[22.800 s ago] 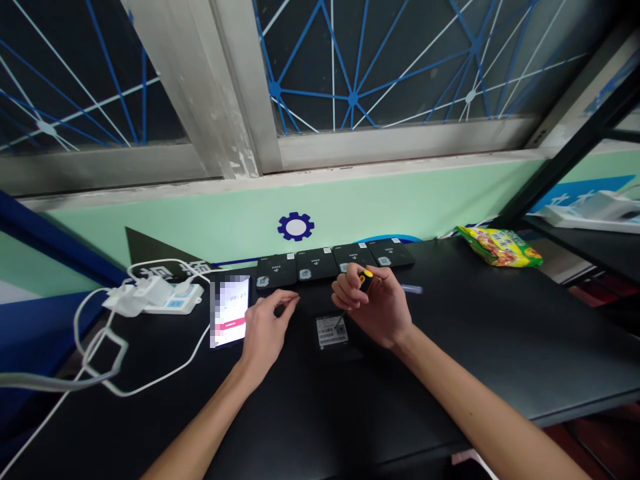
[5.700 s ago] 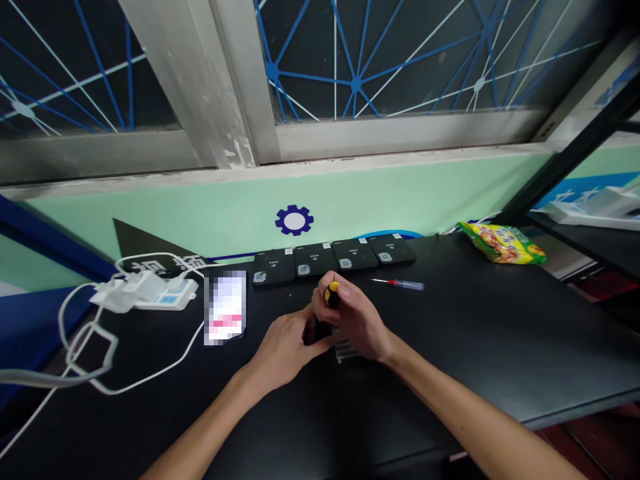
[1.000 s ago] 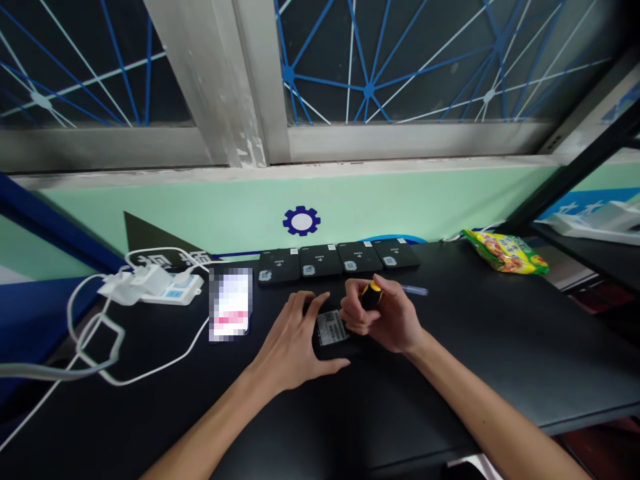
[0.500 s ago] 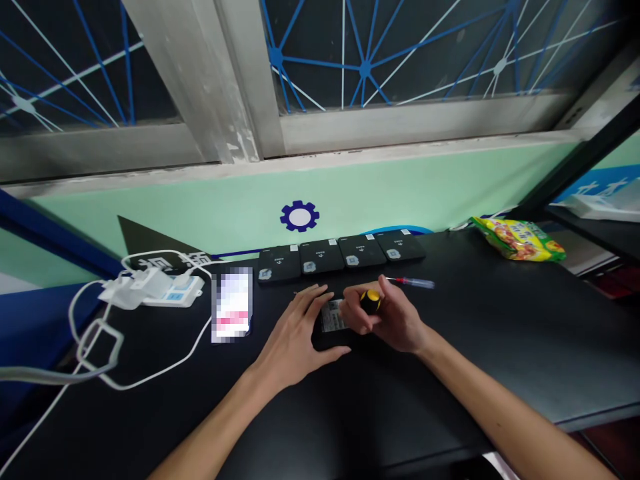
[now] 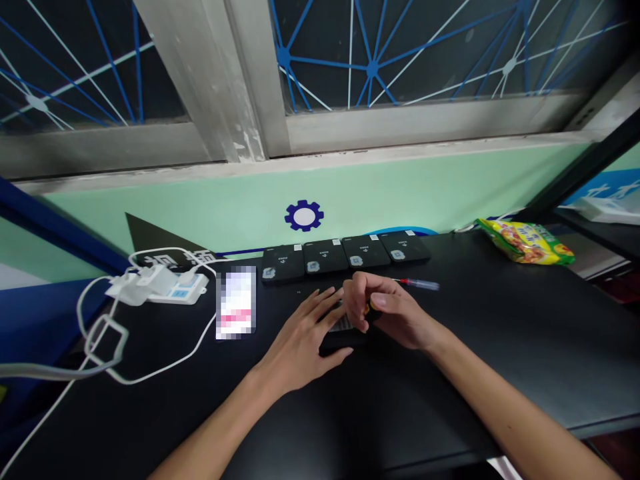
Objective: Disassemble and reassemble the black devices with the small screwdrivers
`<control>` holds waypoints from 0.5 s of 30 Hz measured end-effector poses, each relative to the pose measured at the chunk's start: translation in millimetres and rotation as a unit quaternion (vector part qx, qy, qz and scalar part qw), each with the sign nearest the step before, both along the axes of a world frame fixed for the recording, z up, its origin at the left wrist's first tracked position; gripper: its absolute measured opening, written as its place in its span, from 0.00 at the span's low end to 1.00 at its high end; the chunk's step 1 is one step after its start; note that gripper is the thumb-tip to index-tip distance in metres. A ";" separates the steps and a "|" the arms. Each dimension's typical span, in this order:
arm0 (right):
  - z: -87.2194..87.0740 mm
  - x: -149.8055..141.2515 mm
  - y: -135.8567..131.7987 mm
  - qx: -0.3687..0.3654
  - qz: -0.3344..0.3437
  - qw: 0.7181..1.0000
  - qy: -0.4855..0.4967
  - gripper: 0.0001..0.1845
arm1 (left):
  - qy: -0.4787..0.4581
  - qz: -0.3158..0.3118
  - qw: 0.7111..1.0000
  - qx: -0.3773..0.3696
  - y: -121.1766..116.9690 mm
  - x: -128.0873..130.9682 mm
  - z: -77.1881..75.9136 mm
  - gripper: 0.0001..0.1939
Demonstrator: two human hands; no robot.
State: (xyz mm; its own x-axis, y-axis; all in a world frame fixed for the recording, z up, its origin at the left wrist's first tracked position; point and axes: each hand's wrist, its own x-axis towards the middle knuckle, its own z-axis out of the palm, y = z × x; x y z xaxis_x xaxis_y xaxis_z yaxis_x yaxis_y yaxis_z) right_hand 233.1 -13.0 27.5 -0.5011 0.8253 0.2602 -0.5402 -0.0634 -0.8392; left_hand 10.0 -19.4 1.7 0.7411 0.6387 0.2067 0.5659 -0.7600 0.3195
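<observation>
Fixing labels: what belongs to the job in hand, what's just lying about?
In the job, apparently:
black-and-yellow tool handle, in the right hand
flat black pale-labelled device, by the left hand

Untouched, likely just lying about:
four flat black boxes
red-and-clear screwdriver
yellow-green snack packet
white power strip
lit phone

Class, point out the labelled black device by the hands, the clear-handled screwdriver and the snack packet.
Labelled black device (image 5: 343, 325), head view: pale label.
Clear-handled screwdriver (image 5: 419, 284), head view: handle.
Snack packet (image 5: 530, 243), head view: printed front.
</observation>
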 end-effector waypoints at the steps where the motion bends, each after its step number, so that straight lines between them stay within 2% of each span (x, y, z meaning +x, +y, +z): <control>1: 0.5 0.8 0.4 0.002 0.003 1.000 -0.004 0.15 | 0.004 -0.001 1.000 -0.001 0.3 -0.3 0.1 0.31; 3: 1.2 1.8 1.1 0.002 0.001 1.000 -0.010 0.18 | 0.009 -0.002 1.000 -0.003 0.9 -0.8 -0.1 0.32; 7: 1.6 1.3 0.6 0.008 -0.008 1.000 -0.020 0.32 | 0.013 -0.003 1.000 -0.003 2.2 -2.3 -1.4 0.34; 9: 1.1 -0.2 -1.1 -0.002 -0.004 1.000 -0.019 0.34 | 0.013 -0.002 1.000 -0.004 2.6 -2.9 -2.1 0.35; 12: -0.9 -3.0 -3.9 -0.014 0.007 1.000 -0.021 0.30 | 0.012 0.004 1.000 -0.006 2.5 -3.4 -2.5 0.37; 15: -3.3 -5.0 -4.9 -0.024 0.015 1.000 -0.004 0.20 | 0.006 0.014 1.000 0.000 2.0 -3.2 -1.9 0.37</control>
